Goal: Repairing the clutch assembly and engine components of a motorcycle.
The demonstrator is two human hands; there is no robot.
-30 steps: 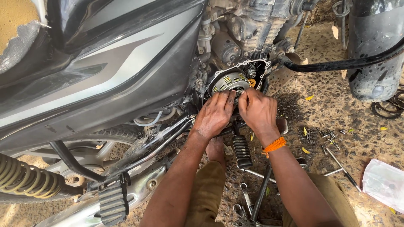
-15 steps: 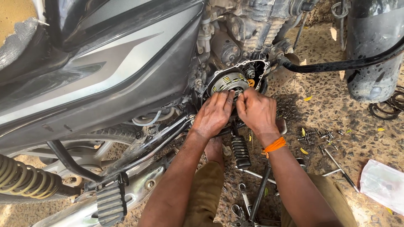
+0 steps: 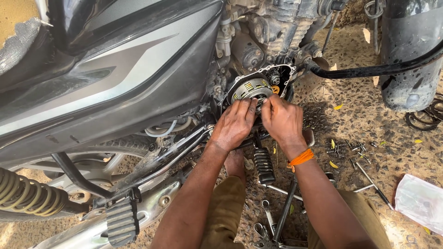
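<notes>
Both hands on clutch, engine side open.
My left hand (image 3: pixel 236 123) and right hand (image 3: pixel 282 121) press curled fingers onto the clutch (image 3: pixel 251 88) in the open casing (image 3: pixel 282 73); neither grasps anything.

One head-worn view — looking steeply down, close in, onto the motorcycle (image 3: pixel 138 83) side and gravel ground (image 3: pixel 369 124).

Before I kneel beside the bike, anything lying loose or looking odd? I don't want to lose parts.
Yes: small bolts lie scattered on the gravel right of the hands, spanners below. The engine side is open, exposing the clutch both hands touch.
</notes>
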